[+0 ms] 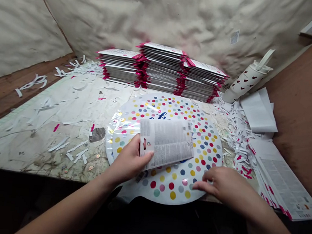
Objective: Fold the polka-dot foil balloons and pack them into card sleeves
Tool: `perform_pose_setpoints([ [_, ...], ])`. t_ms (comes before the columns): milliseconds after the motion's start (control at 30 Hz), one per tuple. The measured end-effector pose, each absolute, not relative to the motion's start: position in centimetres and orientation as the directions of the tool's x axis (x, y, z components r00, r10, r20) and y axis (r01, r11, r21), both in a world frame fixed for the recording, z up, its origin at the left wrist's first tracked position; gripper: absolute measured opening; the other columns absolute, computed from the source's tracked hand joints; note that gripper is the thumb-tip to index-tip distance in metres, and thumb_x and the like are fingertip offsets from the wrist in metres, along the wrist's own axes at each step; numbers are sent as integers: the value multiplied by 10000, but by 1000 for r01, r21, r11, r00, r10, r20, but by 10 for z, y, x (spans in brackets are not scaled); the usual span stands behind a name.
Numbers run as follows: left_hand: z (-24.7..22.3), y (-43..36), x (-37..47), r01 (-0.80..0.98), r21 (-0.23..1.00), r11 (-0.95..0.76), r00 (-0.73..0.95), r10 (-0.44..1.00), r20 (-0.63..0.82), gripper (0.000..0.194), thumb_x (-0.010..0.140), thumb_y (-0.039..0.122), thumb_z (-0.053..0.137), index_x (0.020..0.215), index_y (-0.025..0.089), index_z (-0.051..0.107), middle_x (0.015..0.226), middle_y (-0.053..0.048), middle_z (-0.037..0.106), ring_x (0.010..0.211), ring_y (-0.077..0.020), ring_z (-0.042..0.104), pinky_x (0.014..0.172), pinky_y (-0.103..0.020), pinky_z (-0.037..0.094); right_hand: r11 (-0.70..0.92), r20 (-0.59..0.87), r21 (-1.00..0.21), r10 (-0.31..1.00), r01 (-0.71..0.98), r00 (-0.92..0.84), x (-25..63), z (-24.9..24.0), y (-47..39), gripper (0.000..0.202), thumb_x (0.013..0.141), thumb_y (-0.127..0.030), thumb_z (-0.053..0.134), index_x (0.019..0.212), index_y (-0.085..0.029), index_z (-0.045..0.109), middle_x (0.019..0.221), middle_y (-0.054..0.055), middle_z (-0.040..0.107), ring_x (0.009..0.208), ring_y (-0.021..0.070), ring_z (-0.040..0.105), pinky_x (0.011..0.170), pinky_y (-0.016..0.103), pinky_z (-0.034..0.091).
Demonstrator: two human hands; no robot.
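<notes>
My left hand [131, 158] grips the left end of a printed card packet [170, 141], thumb on top near its hang hole. The packet's back, covered in small grey print, faces up. Beneath it lies a flat round foil balloon [205, 142] with multicoloured dots, partly covering what looks like another one. Blue lettering on the balloon is mostly hidden by the packet. Over the balloon's lower right edge is my right hand [221, 183], its thumb apart from loosely bent fingers, with nothing visible in it.
Three stacks of pink-edged card packets [162, 67] stand along the back. Paper strips [233, 126] litter both sides. At right are a white tumbler with hearts [246, 81], folded white paper [260, 111] and a fanned pile of printed packets [288, 181] beside a brown board [305, 103].
</notes>
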State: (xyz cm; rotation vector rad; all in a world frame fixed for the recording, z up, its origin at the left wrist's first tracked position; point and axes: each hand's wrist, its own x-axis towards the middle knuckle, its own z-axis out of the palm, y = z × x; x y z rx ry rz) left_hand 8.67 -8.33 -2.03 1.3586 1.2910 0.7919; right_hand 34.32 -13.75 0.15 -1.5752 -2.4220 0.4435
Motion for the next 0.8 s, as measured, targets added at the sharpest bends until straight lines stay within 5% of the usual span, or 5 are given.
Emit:
perform_pose_setpoints([
  [100, 9, -87, 91, 489, 833, -257, 387, 920, 57, 387, 751, 209, 593, 1134, 220, 537, 743, -19, 665, 653, -191, 631, 573, -256, 472, 311, 380, -282, 905, 908, -192, 350, 20, -131, 447, 731, -480, 639, 1082, -205, 611, 1093, 119, 621, 1043, 302, 563, 844, 433, 485],
  [233, 40, -82, 88, 360, 686, -632, 456, 761, 461, 495, 772, 155, 596, 1229, 313, 491, 939, -10, 681, 838, -184, 652, 752, -284, 507, 522, 492, -668, 845, 531, -211, 326, 38, -111, 244, 778, -256, 640, 1022, -267, 634, 1021, 44, 666, 994, 240, 603, 858, 395, 505],
  [467, 42, -52, 27, 483, 506, -715, 445, 698, 561, 296, 822, 178, 560, 1097, 276, 605, 1027, 15, 688, 867, -152, 663, 771, -245, 539, 424, 420, -904, 905, 49, -70, 290, 26, -70, 401, 744, -286, 681, 1128, -257, 570, 1104, 67, 638, 1039, 246, 589, 886, 406, 497],
  [600, 54, 18, -33, 923, 56, -380, 224, 653, 723, 400, 869, 144, 437, 1259, 219, 485, 1291, -7, 530, 1165, -165, 497, 992, -334, 399, 318, 325, -937, 945, 146, 29, 311, 4, -56, 421, 810, -282, 606, 1212, -250, 487, 1023, 73, 662, 962, 196, 624, 878, 358, 502],
  [800, 53, 185, -53, 974, -93, -207, 226, 856, 464, 410, 864, 59, 315, 1237, 76, 483, 1307, -97, 501, 1250, -203, 390, 1037, -344, 302, 172, 208, -877, 978, 449, 32, 344, -29, -72, 349, 824, -300, 577, 1166, -250, 526, 938, 53, 684, 917, 176, 645, 859, 295, 516],
])
